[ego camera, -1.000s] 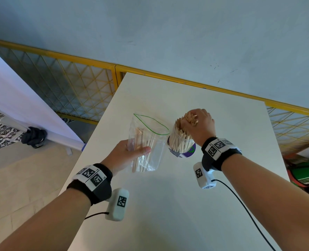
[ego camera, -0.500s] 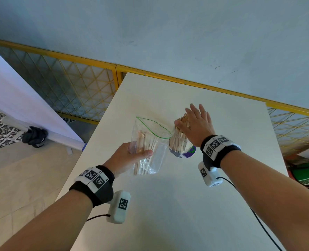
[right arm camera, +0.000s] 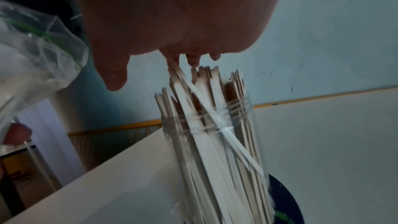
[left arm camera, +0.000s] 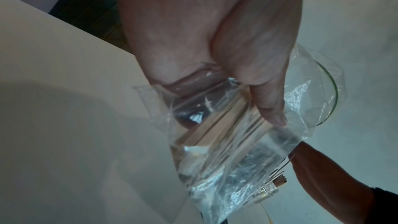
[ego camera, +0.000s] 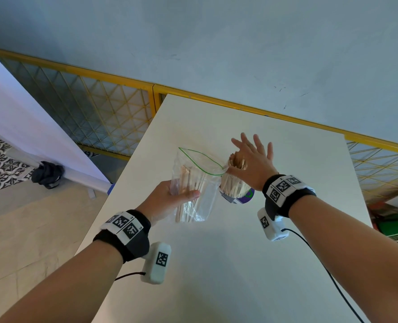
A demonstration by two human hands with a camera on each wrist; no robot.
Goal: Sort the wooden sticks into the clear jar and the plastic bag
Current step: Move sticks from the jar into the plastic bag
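- white table (ego camera: 228, 264) by a blue wall, with a yellow fence behind it.
- left hand (ego camera: 170, 199) holds the plastic bag (ego camera: 198, 183) up off the table, fingers curled round it – its green-edged mouth gapes, likely so more sticks can drop in.
- clear jar (right arm camera: 215, 142) stands just beside the bag, packed with wooden sticks (ego camera: 236, 164) that poke out the top.
- right hand (ego camera: 255, 162) is spread wide and flat, holding nothing – its palm sits right over the stick tips, maybe to pat them down.
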